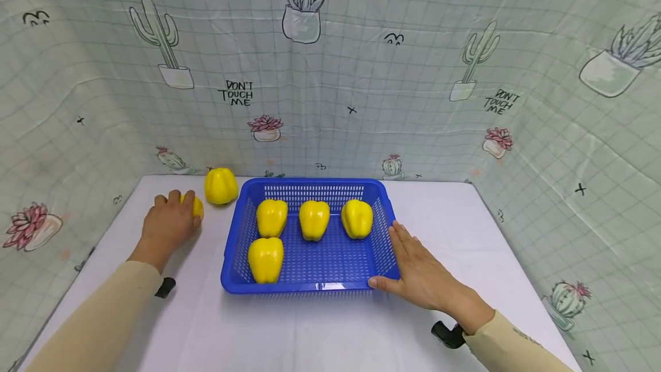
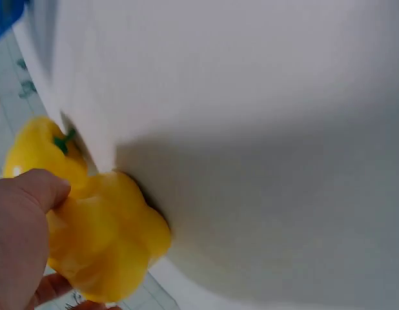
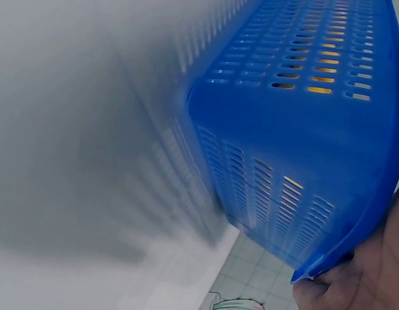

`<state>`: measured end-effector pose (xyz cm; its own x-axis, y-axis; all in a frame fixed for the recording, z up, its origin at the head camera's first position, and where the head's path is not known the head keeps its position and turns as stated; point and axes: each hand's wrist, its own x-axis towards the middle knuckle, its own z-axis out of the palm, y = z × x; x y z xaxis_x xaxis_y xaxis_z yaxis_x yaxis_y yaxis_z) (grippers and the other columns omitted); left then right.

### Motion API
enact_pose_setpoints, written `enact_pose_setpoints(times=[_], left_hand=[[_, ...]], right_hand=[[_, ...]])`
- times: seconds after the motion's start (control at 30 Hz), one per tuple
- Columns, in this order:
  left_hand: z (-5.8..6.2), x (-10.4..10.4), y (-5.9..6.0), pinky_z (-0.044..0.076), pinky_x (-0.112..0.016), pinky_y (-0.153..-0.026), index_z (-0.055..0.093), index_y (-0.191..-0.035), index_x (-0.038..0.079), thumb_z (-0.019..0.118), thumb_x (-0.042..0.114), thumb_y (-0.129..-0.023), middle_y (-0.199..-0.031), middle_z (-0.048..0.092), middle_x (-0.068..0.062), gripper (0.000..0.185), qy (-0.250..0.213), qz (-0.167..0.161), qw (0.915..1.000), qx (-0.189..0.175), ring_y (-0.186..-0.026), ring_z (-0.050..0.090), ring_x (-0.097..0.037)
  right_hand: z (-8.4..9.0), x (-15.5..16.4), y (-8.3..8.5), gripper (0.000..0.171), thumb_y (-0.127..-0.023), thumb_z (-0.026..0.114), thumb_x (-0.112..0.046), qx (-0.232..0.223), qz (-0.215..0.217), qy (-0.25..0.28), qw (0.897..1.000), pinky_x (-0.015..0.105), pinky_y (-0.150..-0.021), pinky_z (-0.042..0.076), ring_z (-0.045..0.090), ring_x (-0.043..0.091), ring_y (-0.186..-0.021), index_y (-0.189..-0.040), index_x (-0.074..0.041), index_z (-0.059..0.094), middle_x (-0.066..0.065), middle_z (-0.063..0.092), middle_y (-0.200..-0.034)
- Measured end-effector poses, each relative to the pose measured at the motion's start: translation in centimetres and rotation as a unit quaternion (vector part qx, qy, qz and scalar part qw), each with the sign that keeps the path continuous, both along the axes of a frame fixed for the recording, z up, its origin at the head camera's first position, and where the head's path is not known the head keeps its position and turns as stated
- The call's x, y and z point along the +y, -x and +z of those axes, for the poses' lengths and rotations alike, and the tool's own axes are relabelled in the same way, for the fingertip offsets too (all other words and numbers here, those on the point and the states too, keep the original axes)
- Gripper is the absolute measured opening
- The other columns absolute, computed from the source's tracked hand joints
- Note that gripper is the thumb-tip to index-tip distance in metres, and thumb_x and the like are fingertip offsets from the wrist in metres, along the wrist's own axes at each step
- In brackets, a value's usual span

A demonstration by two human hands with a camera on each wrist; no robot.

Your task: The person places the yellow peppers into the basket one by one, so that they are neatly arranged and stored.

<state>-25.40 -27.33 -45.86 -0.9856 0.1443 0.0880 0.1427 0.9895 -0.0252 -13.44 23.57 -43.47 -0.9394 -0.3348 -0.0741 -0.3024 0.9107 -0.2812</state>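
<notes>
My left hand (image 1: 170, 223) grips a yellow bell pepper (image 2: 112, 236) at the left of the table, thumb on one side and fingertips round the other. In the head view the hand hides most of that pepper. Just beyond it, near the back edge, stands another yellow bell pepper (image 1: 221, 186) with a green stem that shows in the left wrist view. My right hand (image 1: 420, 271) rests with straight fingers along the right rim of a blue plastic basket (image 1: 330, 287), its thumb on the front right corner. Several yellow bell peppers (image 1: 314, 220) sit inside, three in the back row and one at front left.
The basket stands mid-table on a white cloth (image 1: 310, 337), its walls slotted (image 3: 277, 187). A grid-patterned curtain (image 1: 330, 73) with cactus drawings hangs behind the table and on both sides. Black wrist pieces (image 1: 448, 334) show at both sleeves.
</notes>
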Motion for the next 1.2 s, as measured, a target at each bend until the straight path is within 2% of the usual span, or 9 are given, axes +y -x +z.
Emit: enact_pose_setpoints(times=[0.2, 0.33, 0.43, 0.5, 0.6, 0.73, 0.9, 1.2], left_hand=[[0.0, 0.9, -2.4, 0.058, -0.063, -0.083, 0.046, -0.141, -0.01, 0.072, 0.033, -0.099, -0.121, 0.055, -0.039, 0.065, 0.013, -0.005, 0.9997, 0.019, -0.1, 0.054, -0.055], [0.6, 1.0, -3.2, 0.057, -0.064, -0.086, 0.046, -0.141, -0.01, 0.076, 0.041, -0.096, -0.121, 0.056, -0.038, 0.074, 0.005, -0.017, 0.9997, 0.015, -0.104, 0.054, -0.055], [1.2, 0.6, -3.6, 0.052, -0.069, -0.094, 0.045, -0.141, -0.011, 0.08, 0.047, -0.091, -0.125, 0.055, -0.038, 0.084, -0.007, -0.029, 0.9995, 0.008, -0.113, 0.052, -0.058], [1.7, 0.3, -3.8, 0.046, -0.073, -0.103, 0.044, -0.142, -0.011, 0.084, 0.049, -0.087, -0.13, 0.053, -0.039, 0.091, -0.013, -0.037, 0.9992, -0.003, -0.123, 0.048, -0.059], [2.6, -0.1, -3.9, 0.036, -0.074, -0.115, 0.042, -0.145, -0.012, 0.089, 0.05, -0.081, -0.137, 0.048, -0.041, 0.101, -0.006, -0.046, 0.9987, -0.023, -0.133, 0.041, -0.06], [3.3, -0.2, -3.6, 0.034, -0.071, -0.118, 0.042, -0.147, -0.015, 0.094, 0.048, -0.074, -0.141, 0.048, -0.041, 0.109, 0.025, -0.075, 0.9964, -0.032, -0.135, 0.042, -0.059], [3.0, -0.2, -2.6, 0.035, -0.07, -0.119, 0.043, -0.146, -0.015, 0.098, 0.046, -0.069, -0.143, 0.05, -0.038, 0.112, 0.06, -0.095, 0.9923, -0.052, -0.135, 0.045, -0.055], [2.6, -0.5, -1.8, 0.034, -0.069, -0.12, 0.045, -0.143, -0.015, 0.098, 0.041, -0.071, -0.143, 0.052, -0.036, 0.106, 0.078, -0.1, 0.9883, -0.085, -0.136, 0.046, -0.053]], right_hand=[[-0.1, 0.0, 0.0, 0.123, -0.091, 0.054, -0.083, 0.001, -0.001, 0.004, 1.0, 0.063, -0.129, 0.022, 0.017, 0.045, -0.161, -0.166, 0.006, 0.014, 0.028, 0.01, -0.175], [-0.1, 0.1, 0.0, 0.123, -0.091, 0.054, -0.084, 0.003, -0.003, 0.001, 1.0, 0.063, -0.128, 0.023, 0.018, 0.046, -0.161, -0.166, 0.006, 0.015, 0.028, 0.011, -0.174], [-0.1, 0.1, 0.0, 0.124, -0.09, 0.054, -0.084, -0.001, -0.004, 0.003, 1.0, 0.063, -0.129, 0.022, 0.018, 0.045, -0.161, -0.166, 0.005, 0.014, 0.027, 0.01, -0.175], [-0.1, 0.0, 0.0, 0.124, -0.09, 0.054, -0.084, -0.002, -0.003, 0.004, 1.0, 0.063, -0.129, 0.022, 0.017, 0.045, -0.161, -0.166, 0.005, 0.014, 0.027, 0.009, -0.175], [-0.1, 0.0, 0.1, 0.124, -0.09, 0.054, -0.084, -0.003, -0.003, 0.003, 1.0, 0.063, -0.129, 0.021, 0.018, 0.046, -0.161, -0.166, 0.005, 0.014, 0.027, 0.009, -0.175], [0.0, 0.1, 0.1, 0.124, -0.09, 0.055, -0.083, -0.003, -0.007, 0.002, 1.0, 0.063, -0.129, 0.022, 0.019, 0.046, -0.161, -0.166, 0.005, 0.014, 0.027, 0.01, -0.175], [0.0, 0.2, 0.1, 0.124, -0.09, 0.056, -0.083, -0.006, -0.007, 0.005, 1.0, 0.063, -0.129, 0.022, 0.018, 0.046, -0.161, -0.166, 0.005, 0.014, 0.027, 0.01, -0.175], [0.2, 0.1, 0.0, 0.124, -0.09, 0.055, -0.083, -0.006, -0.003, 0.004, 1.0, 0.063, -0.128, 0.022, 0.018, 0.045, -0.161, -0.166, 0.005, 0.014, 0.027, 0.01, -0.175]])
